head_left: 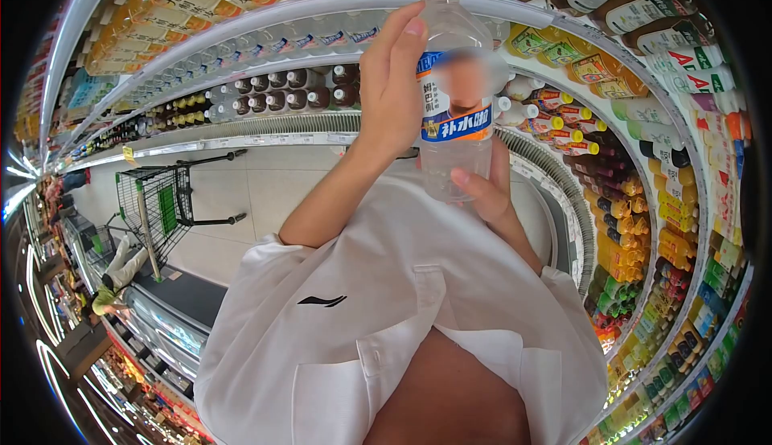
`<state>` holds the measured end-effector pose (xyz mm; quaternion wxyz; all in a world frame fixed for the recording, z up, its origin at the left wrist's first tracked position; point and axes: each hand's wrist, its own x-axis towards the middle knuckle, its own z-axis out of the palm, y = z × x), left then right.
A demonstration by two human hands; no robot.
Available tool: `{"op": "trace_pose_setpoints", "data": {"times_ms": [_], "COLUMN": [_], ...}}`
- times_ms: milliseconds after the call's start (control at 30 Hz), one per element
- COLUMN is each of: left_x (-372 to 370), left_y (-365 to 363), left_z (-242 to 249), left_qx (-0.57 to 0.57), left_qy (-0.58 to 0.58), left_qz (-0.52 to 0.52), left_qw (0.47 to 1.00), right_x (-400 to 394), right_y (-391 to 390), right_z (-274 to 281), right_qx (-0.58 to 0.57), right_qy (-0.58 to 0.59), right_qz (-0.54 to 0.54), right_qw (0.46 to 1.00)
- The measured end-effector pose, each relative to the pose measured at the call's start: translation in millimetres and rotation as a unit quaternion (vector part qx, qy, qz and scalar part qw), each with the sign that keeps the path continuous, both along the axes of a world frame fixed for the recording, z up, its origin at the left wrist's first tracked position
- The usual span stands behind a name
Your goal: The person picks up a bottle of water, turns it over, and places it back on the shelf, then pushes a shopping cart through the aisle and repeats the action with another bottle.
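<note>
A clear plastic drink bottle (455, 127) with a white cap stands nearly upright in front of my chest. Its blue and orange label, with a blurred picture on it, faces me. My left hand (390, 83) is closed on the bottle's upper left side, its fingers reaching towards the neck. Down at the base, my right hand (490, 196) grips from the right, with the thumb across the front and the other fingers partly hidden behind the bottle.
Curved-looking shelves (338, 135) packed with drinks surround me in front and to the right. Dark-capped bottles (296, 91) line the lower shelf at left. A green-and-black shopping cart (165, 204) stands on the tiled floor to my left, with another person (117, 276) beyond it.
</note>
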<state>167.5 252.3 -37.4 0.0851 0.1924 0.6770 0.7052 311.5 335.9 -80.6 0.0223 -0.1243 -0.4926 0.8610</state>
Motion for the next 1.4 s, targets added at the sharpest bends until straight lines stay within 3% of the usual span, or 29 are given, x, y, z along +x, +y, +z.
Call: {"op": "trace_pose_setpoints", "data": {"times_ms": [1400], "left_x": [2.3], "left_y": [5.8], "left_z": [7.6], "left_qx": [0.020], "left_qy": [-0.015], "left_qz": [-0.008], "left_qw": [1.000], "right_x": [0.2], "right_y": [3.3], "right_z": [2.2], "right_qx": [-0.009], "right_qy": [0.012], "right_qz": [-0.004], "right_qw": [1.000]}}
